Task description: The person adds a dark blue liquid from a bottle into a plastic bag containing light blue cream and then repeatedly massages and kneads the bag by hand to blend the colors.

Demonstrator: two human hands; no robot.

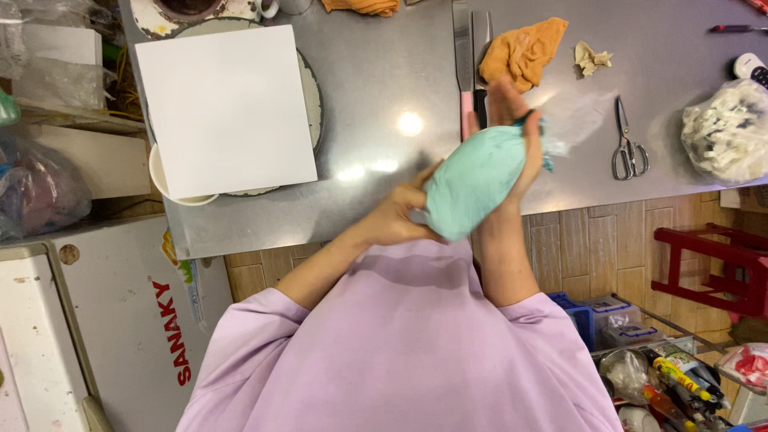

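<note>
Turquoise bag: a plastic piping bag [472, 180] swollen with pale blue-green filling sits between both hands, held in the air just over the near edge of the steel table [384, 80].
Left hand: the left hand [398, 216] is curled at the bag's lower tip, fingers pinching the narrow end.
Right hand: the right hand [520, 132] wraps the wide top of the bag, palm against it and fingers pressed together over the gathered film.
Doing it well: judged from the grip, the top wants to be kept twisted tight so filling moves toward the tip and not back out; the lower hand should only steady, not squeeze.
Just past the right hand: two long knives [472, 48] lie side by side, an orange cloth [524, 48] beside them.
Right of that hand: scissors [628, 144], then a clear bag of white pieces [728, 132].
Left of the left hand: a white square board [224, 104] rests on a round stand.
Risk: loose film at the top could let filling leak.
</note>
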